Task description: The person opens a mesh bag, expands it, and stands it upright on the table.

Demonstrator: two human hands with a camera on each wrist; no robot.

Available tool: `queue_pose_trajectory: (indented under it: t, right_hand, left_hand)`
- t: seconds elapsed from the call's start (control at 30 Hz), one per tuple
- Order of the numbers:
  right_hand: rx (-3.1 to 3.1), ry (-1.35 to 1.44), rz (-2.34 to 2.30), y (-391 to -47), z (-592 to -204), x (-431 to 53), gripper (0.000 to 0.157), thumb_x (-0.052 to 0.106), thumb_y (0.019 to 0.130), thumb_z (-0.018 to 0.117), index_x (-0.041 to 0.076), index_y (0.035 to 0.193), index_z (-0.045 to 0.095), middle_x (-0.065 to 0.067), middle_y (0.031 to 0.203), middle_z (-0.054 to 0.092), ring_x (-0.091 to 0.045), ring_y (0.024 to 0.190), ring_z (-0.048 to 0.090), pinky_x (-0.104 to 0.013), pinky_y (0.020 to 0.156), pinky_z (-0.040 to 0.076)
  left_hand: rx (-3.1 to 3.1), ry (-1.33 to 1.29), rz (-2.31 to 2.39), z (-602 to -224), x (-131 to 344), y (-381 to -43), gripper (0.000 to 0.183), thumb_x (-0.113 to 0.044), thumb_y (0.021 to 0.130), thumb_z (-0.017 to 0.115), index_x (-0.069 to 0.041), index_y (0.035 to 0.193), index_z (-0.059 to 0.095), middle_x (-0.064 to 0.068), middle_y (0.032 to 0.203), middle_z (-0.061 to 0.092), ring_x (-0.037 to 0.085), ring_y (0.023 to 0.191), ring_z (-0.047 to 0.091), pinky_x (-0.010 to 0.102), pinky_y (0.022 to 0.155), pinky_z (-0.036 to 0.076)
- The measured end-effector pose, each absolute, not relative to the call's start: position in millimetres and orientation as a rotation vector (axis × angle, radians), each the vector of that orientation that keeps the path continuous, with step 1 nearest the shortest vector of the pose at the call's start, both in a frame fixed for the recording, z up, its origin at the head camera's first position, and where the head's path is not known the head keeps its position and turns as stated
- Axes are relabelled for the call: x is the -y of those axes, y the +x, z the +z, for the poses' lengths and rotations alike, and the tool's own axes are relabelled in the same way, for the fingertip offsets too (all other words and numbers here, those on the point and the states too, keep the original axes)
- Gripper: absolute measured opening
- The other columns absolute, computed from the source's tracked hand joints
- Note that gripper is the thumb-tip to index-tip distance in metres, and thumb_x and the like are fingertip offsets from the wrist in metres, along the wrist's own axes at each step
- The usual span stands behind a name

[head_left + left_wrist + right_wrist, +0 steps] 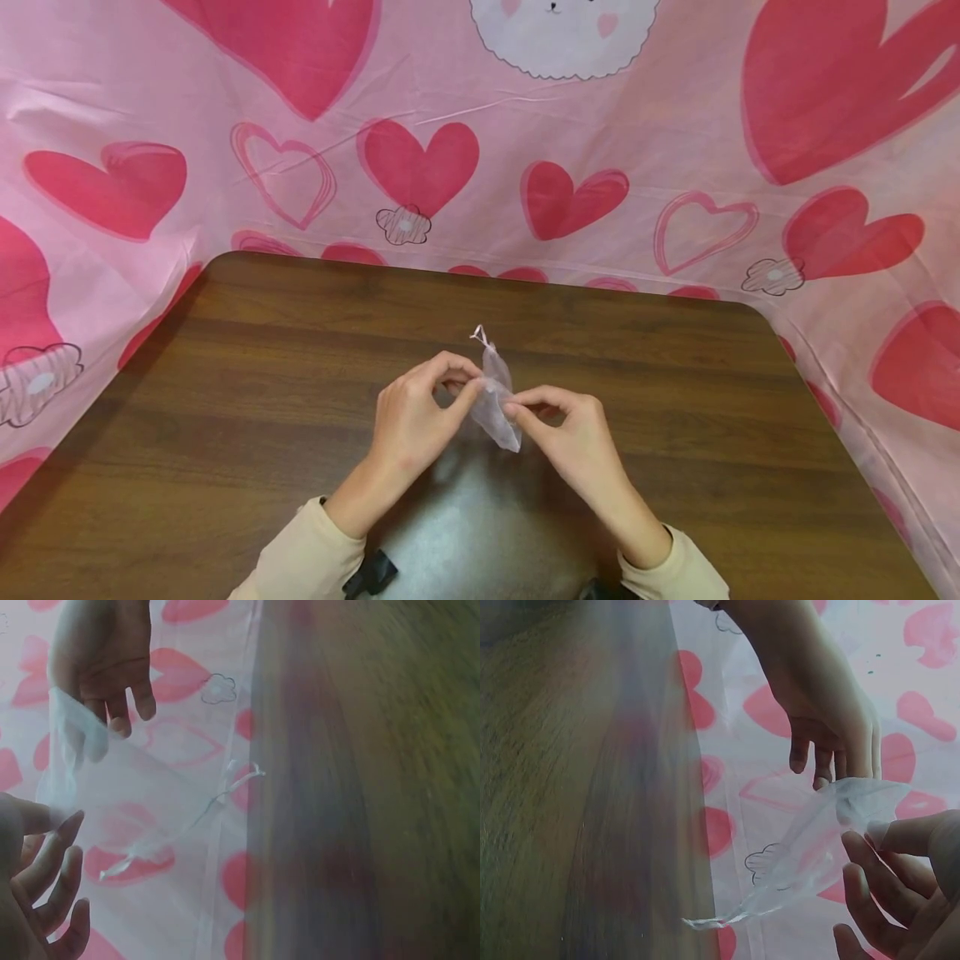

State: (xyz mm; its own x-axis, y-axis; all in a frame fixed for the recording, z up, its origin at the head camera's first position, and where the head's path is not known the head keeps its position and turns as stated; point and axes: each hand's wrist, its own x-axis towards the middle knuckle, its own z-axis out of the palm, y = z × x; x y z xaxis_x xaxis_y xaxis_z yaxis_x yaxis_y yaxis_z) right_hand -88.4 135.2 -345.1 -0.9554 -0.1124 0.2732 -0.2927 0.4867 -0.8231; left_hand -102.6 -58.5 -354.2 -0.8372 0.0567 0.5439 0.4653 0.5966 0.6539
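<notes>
A small, sheer white drawstring bag is held up between both hands over the table. My left hand pinches its edge between thumb and index finger. On the other side my right hand pinches the edge in the same way. The white drawstring sticks out from the bag's far end, and in the left wrist view a second cord end hangs lower down. Through the thin fabric, the right hand's fingertips show in that view. In the right wrist view the bag looks spread and slack.
Beneath the hands lies a dark wood-grain table with rounded far corners. A pink cloth printed with hearts hangs behind it and along its sides. A black device sits by the left cuff, and another shows partly by the right cuff.
</notes>
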Motion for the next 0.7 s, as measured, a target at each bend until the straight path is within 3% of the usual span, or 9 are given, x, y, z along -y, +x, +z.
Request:
queue_pose_trajectory:
  t: [0.17,0.47,0.7]
  right_hand:
    - [2.529,0.339,1.388,-91.6,-345.6,-135.9,0.007,0.014,0.08,0.084,0.015,0.083,0.078,0.012,0.079,0.072,-0.009,0.074,0.062,-0.039,0.071,0.052]
    - [2.542,0.285,1.318,-94.1,-344.9,-137.6,0.012,0.012,0.077,0.086,0.018,0.079,0.075,0.012,0.077,0.071,-0.008,0.071,0.062,-0.041,0.071,0.053]
    - [2.584,0.258,1.302,-96.2,-342.1,-138.0,0.014,0.016,0.077,0.087,0.021,0.077,0.074,0.013,0.075,0.069,-0.008,0.071,0.061,-0.039,0.071,0.052]
  left_hand:
    - [2.377,-0.431,-1.136,-355.0,61.1,-102.6,0.017,-0.024,0.083,0.082,-0.026,0.094,0.069,-0.019,0.079,0.068,-0.001,0.072,0.06,0.029,0.063,0.047]
    - [2.347,-0.491,-1.077,-355.0,64.0,-101.6,0.031,-0.026,0.078,0.086,-0.025,0.102,0.068,-0.011,0.079,0.064,0.008,0.073,0.062,0.03,0.056,0.045]
    - [2.263,-0.587,-1.079,-352.8,66.5,-102.6,0.034,-0.024,0.078,0.086,-0.022,0.106,0.067,-0.012,0.099,0.067,0.006,0.078,0.062,0.029,0.058,0.048]
